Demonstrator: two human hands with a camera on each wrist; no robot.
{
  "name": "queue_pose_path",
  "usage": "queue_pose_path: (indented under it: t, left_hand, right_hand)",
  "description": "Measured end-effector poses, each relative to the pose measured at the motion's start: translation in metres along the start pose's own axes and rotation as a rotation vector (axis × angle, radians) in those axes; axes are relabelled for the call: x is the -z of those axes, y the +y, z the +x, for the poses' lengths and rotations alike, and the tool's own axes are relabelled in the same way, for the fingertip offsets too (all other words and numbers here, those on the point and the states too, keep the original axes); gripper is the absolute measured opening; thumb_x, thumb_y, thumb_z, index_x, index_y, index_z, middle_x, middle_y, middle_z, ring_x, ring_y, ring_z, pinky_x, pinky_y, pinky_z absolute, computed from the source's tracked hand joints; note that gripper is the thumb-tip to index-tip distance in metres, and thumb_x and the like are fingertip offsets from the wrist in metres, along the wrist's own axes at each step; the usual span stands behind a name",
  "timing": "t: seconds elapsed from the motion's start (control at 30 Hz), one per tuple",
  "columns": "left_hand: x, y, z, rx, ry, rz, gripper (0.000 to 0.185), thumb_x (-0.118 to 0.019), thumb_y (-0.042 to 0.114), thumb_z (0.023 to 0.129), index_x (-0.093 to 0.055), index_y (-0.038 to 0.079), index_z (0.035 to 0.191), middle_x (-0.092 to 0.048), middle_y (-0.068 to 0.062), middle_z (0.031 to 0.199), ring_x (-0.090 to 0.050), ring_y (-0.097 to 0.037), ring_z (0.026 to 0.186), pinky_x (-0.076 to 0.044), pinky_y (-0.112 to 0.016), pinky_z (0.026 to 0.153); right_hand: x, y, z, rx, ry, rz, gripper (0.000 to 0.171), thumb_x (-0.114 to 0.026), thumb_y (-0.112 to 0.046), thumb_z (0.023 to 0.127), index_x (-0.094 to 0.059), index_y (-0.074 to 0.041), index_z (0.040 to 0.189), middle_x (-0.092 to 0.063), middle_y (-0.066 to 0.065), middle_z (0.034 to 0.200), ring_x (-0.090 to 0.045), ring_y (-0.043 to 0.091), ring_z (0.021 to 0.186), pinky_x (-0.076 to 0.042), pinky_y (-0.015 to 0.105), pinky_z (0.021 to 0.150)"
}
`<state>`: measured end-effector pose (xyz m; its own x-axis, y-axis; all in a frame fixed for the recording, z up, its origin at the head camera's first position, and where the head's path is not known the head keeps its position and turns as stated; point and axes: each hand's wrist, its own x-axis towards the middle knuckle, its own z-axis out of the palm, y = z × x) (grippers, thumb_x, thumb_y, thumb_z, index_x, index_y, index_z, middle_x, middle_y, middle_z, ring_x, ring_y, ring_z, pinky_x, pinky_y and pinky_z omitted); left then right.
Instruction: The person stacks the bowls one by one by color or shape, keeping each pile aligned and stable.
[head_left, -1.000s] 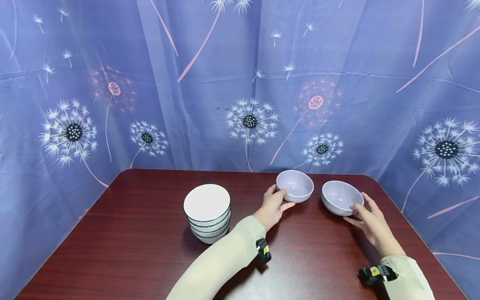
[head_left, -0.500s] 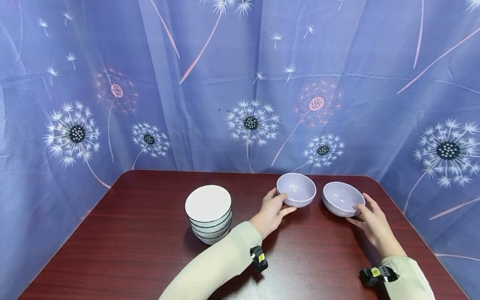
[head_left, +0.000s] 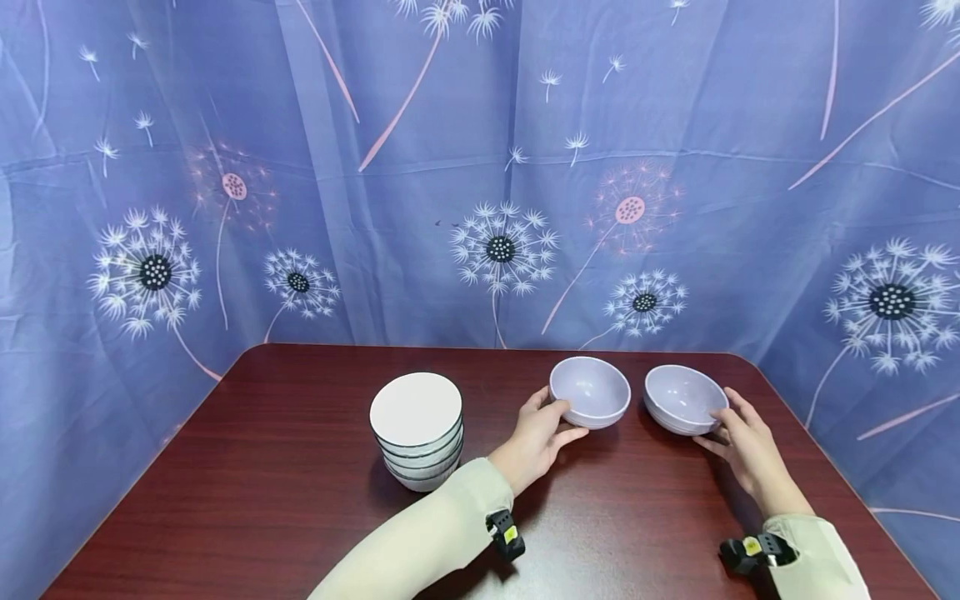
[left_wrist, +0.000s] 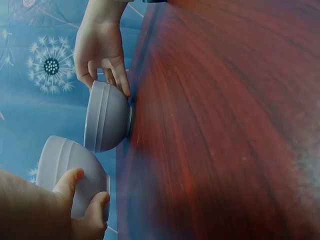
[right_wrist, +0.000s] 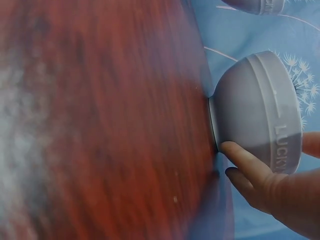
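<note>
2 lavender bowls (head_left: 590, 391) (head_left: 681, 398) stand upright, side by side, near the table's far right edge.

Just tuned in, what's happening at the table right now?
A person is handling two lavender bowls on a dark red wooden table. The left hand grips the left lavender bowl at its near rim, and the right hand holds the right lavender bowl by its side. Both bowls sit upright, side by side and slightly apart, near the table's far edge. A stack of white bowls with dark rims stands untouched to the left of them.
</note>
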<state>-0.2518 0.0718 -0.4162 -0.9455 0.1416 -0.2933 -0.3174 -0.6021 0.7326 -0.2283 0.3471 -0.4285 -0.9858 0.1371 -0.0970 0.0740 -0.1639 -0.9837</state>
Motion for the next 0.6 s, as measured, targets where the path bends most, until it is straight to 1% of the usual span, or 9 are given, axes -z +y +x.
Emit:
queue_pose_path:
  t: [0.07, 0.23, 0.47, 0.6]
  left_hand:
    - [0.001, 0.001, -0.002, 0.003, -0.005, -0.002, 0.064, -0.051, -0.006, 0.077, -0.027, 0.001, 0.136, -0.030, -0.024, 0.132, -0.049, -0.037, 0.102, -0.052, -0.046, 0.072]
    - [0.006, 0.002, -0.007, 0.003, -0.029, -0.005, 0.063, -0.051, -0.005, 0.079, -0.025, 0.000, 0.136, -0.032, -0.025, 0.130, -0.050, -0.040, 0.100, -0.051, -0.047, 0.074]
    - [0.011, 0.006, -0.018, 0.023, -0.032, 0.006, 0.061, -0.051, -0.004, 0.081, -0.025, 0.001, 0.136, -0.034, -0.026, 0.127, -0.051, -0.040, 0.098, -0.051, -0.045, 0.074]
    - [0.017, 0.008, -0.025, 0.030, -0.057, 0.018, 0.060, -0.051, -0.003, 0.082, -0.024, 0.000, 0.136, -0.034, -0.026, 0.127, -0.052, -0.040, 0.096, -0.051, -0.045, 0.075]
  right_hand:
    - [0.000, 0.000, 0.000, -0.002, -0.002, 0.005, 0.070, -0.043, -0.014, 0.091, 0.004, -0.016, 0.143, 0.007, 0.022, 0.141, -0.052, 0.000, 0.086, -0.053, 0.030, 0.073]
    - [0.001, 0.000, 0.001, -0.003, -0.004, 0.034, 0.068, -0.042, -0.012, 0.091, 0.001, -0.019, 0.143, 0.004, 0.019, 0.140, -0.051, 0.000, 0.086, -0.053, 0.028, 0.071]
    - [0.001, 0.000, 0.000, 0.008, -0.027, 0.069, 0.069, -0.042, -0.010, 0.091, 0.002, -0.018, 0.143, 0.002, 0.019, 0.138, -0.052, 0.002, 0.086, -0.053, 0.030, 0.072]
    - [0.001, 0.000, 0.000, 0.000, -0.047, 0.076, 0.070, -0.041, -0.009, 0.091, 0.004, -0.018, 0.143, 0.005, 0.019, 0.138, -0.053, 0.002, 0.086, -0.053, 0.032, 0.073]
